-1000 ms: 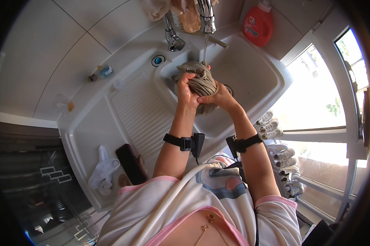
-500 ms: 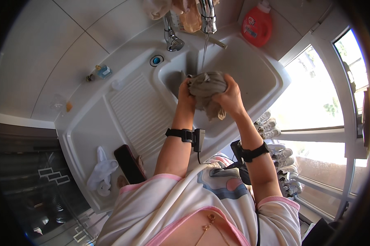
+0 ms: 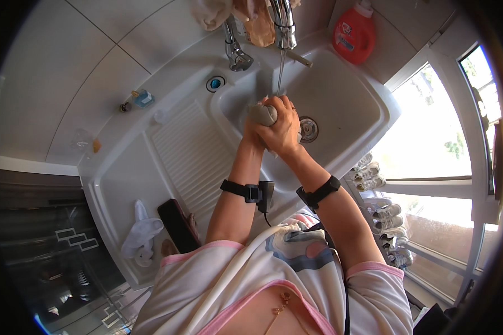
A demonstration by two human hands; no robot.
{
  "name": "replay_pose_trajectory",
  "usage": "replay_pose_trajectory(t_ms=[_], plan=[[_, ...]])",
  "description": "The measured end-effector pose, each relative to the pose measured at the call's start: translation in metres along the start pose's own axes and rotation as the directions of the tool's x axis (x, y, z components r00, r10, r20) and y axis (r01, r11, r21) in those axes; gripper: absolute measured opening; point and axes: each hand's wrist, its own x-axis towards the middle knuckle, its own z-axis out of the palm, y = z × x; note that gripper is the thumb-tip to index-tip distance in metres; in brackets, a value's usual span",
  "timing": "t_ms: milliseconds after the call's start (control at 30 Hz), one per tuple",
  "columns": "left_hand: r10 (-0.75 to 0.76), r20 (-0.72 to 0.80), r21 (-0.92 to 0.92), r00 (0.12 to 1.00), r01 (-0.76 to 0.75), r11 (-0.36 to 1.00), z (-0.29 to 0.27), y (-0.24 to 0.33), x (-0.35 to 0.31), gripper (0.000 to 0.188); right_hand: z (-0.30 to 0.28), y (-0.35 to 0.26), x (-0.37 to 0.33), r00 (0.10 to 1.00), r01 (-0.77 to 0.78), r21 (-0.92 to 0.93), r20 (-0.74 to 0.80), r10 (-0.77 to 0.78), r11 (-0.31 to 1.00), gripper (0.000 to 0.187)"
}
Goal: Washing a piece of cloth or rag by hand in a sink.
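Forearms (image 3: 248, 163) slant in from seven and five o'clock and meet near twelve, the right hand (image 3: 285, 126) curled over a wadded grey-beige cloth (image 3: 263, 115) and the left hand (image 3: 252, 132) cupping it, both gripping. The cloth is held above the sink basin (image 3: 349, 103), chrome faucet (image 3: 285, 34) running at its twelve o'clock, metal drain (image 3: 309, 129) at three.

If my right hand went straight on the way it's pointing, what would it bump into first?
Your right hand would probably meet the running water below the tap first, though depth is unclear.
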Motion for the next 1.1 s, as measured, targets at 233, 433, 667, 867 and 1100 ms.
replay_pose_trajectory(t_ms=[233,433,667,867,1100], plan=[[0.282,-0.510,0.369,0.813,-0.089,0.925,0.022,-0.014,0.001,0.030,0.000,0.032,0.023,0.820,-0.572,0.296,0.188,0.541,0.765,0.034],[0.431,-0.435,0.669,0.791,-0.036,0.742,0.047,-0.011,-0.011,0.022,-0.016,0.059,0.020,0.635,-0.750,0.552,0.445,0.632,0.364,0.033],[0.511,0.000,0.918,0.860,-0.202,0.341,0.061,-0.006,-0.019,0.022,-0.035,0.048,0.016,0.454,-0.886,0.415,0.693,0.560,0.205,0.048],[0.338,0.012,0.998,0.941,-0.032,0.054,0.064,-0.011,-0.021,0.022,-0.031,0.046,0.004,0.625,-0.777,0.597,0.697,0.352,0.196,0.064],[0.160,0.208,0.890,0.965,-0.119,-0.440,0.074,-0.006,-0.036,0.025,-0.012,0.064,0.008,0.551,-0.734,0.677,0.647,0.527,-0.064,0.041]])
